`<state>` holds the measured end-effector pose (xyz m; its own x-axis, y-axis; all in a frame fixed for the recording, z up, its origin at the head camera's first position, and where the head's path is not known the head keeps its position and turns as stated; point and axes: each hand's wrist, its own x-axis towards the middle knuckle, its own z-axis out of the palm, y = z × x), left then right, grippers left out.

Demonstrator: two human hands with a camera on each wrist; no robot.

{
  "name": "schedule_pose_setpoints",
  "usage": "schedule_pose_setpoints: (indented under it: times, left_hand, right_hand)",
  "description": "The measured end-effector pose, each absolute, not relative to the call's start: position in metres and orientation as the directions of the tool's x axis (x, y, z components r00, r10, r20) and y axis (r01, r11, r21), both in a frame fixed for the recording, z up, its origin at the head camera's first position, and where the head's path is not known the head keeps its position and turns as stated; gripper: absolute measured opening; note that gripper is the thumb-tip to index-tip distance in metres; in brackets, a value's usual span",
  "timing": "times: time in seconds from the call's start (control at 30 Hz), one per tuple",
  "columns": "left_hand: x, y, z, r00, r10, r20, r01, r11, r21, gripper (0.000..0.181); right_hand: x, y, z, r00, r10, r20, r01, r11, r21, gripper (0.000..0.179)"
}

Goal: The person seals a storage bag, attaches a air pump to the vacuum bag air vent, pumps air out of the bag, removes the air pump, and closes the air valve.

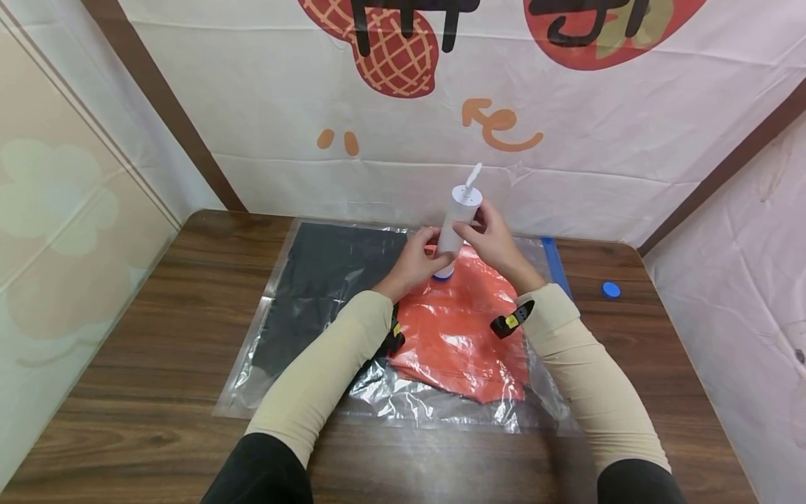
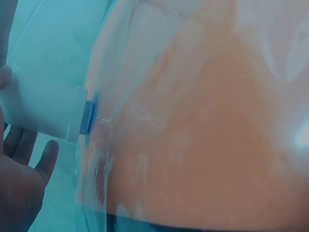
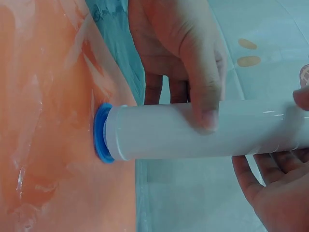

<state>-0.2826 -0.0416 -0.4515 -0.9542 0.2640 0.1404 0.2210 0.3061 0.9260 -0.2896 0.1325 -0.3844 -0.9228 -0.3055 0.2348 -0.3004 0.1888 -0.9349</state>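
Gripping one white cylinder (image 1: 451, 225) with both hands, head view. Left hand (image 1: 415, 264) has its fingers curled round the lower part, thumb on the near side. Right hand (image 1: 496, 245) grips higher, fingers and thumb parted only to the cylinder's width. White handle (image 1: 474, 176) sticks up above the right fingers. Blue disc (image 1: 443, 275) at the cylinder's foot, below the left fingers, against the clear bag (image 1: 434, 413). Orange fabric (image 1: 460, 343) shows through the bag under and nearer than the fingers; dark fabric (image 1: 343, 273) left of them. Blue strip (image 1: 555, 266) on the bag edge and blue cap (image 1: 611, 290) on the bench (image 1: 126, 392), both right of the right fingers.

Left wrist view: cylinder lies between the left fingers, fingertips going behind it; can't tell if the lowest finger touches. Disc is beyond the fingers, on the plastic.

Right wrist view: left thumb rests across the cylinder, nearer the disc; right fingers wrap farther up, partly cut off by the frame edge.
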Motion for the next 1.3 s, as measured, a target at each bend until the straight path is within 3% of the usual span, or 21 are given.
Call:
schedule_pose_setpoints:
  times: [0.33,0.63,0.9,1.3]
  left_hand:
    - [-0.283,-0.037,-0.454,-0.959,0.24,0.148,0.216,0.287,0.933,0.08]
    - [-0.284,-0.037,-0.454,-0.961,0.222,0.163,0.228,0.305,0.925,0.066]
    - [-0.286,-0.04,-0.455,-0.964,0.208,0.168,0.226,0.302,0.926,0.056]
    - [-0.286,-0.043,-0.456,-0.961,0.223,0.163,0.221,0.267,0.938,0.06]
  right_hand:
    - [-0.266,0.12,-0.357,-0.933,-0.265,0.242,-0.309,0.25,-0.918,0.059]
    - [-0.285,0.122,-0.382,-0.952,-0.239,0.193,-0.265,0.321,-0.909,0.063]
    - [-0.291,0.128,-0.39,-0.935,-0.256,0.245,-0.308,0.242,-0.92,0.06]
    - [-0.291,0.127,-0.389,-0.929,-0.254,0.268,-0.329,0.238,-0.914,0.055]
